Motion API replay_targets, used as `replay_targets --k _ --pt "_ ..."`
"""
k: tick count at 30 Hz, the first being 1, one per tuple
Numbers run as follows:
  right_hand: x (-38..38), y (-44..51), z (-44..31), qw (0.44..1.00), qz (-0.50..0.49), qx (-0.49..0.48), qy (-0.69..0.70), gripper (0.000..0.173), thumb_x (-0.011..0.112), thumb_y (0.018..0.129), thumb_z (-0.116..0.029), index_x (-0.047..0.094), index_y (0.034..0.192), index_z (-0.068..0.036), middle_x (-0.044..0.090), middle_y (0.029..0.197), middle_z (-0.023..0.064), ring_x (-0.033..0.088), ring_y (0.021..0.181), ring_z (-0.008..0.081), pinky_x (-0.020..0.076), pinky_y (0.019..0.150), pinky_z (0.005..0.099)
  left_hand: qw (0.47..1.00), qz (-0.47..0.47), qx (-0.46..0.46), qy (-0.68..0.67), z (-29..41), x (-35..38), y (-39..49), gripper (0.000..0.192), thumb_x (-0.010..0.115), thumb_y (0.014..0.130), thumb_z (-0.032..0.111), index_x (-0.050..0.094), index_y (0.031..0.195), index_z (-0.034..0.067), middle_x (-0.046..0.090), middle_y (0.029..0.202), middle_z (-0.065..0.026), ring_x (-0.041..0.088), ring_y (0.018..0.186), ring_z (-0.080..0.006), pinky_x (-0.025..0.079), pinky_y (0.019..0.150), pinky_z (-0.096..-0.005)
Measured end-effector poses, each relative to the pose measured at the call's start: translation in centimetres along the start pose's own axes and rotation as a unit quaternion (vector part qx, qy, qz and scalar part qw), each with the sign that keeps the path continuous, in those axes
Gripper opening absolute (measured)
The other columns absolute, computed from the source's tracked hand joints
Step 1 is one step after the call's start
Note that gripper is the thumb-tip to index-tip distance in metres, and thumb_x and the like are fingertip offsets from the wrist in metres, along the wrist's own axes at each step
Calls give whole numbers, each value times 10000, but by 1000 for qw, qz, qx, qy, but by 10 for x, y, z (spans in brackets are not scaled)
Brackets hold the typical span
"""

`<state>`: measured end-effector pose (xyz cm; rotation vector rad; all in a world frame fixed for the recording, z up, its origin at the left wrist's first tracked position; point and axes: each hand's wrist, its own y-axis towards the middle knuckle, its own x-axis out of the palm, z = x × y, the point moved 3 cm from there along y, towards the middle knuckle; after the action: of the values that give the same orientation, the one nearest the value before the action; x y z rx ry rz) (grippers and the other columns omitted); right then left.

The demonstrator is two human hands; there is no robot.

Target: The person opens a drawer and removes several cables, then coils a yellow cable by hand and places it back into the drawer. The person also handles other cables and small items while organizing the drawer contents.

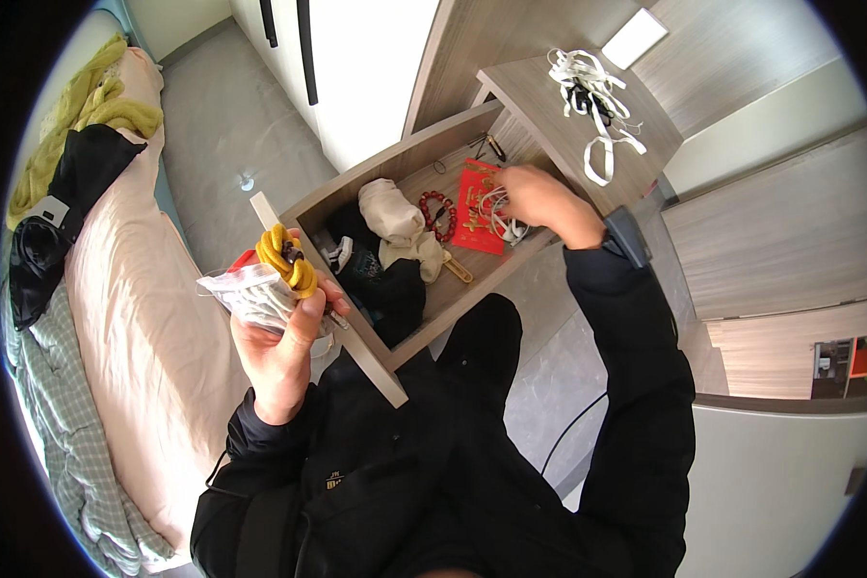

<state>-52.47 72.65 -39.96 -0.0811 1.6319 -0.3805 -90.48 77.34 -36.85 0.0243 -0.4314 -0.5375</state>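
Observation:
My left hand is raised in front of the drawer's front panel. It grips a coiled yellow cord, a clear zip bag with whitish contents, and something red mostly hidden behind them. Inside the open wooden drawer, my right hand has its fingers on white wired earphones, partly covered by the hand. They lie over a red envelope with gold print. Left of that envelope is a red bead bracelet, beside a rolled beige cloth.
Dark cloth fills the drawer's near left corner, and a yellow-handled item lies beside it. Tangled white cords and straps rest on the cabinet top. A bed stands at left, a white wardrobe beyond the drawer.

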Motion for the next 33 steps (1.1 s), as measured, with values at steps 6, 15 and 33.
replay_targets --k 6,15,33 --pt "-70 -34 -2 961 214 -9 172 180 694 973 -82 680 1130 4 708 886 190 672 753 287 525 711 405 999 27 22 7 -2 -19 7 642 706 964 162 448 1520 -29 676 964 -127 654 837 -182 551 802 -319" --pt "-69 -23 -15 973 176 -37 145 251 687 968 -56 675 1213 -4 741 1036 207 725 924 356 559 821 415 1000 -4 16 13 -5 -14 10 669 721 962 135 418 1534 -38 670 981 -133 659 846 -208 555 818 -342" --pt "-21 -11 5 997 3 40 60 381 745 902 -52 687 1267 43 747 1165 246 728 1082 400 577 926 445 1000 14 11 -13 -16 -24 12 678 744 954 129 412 1520 -43 689 983 -144 689 855 -214 574 794 -342"
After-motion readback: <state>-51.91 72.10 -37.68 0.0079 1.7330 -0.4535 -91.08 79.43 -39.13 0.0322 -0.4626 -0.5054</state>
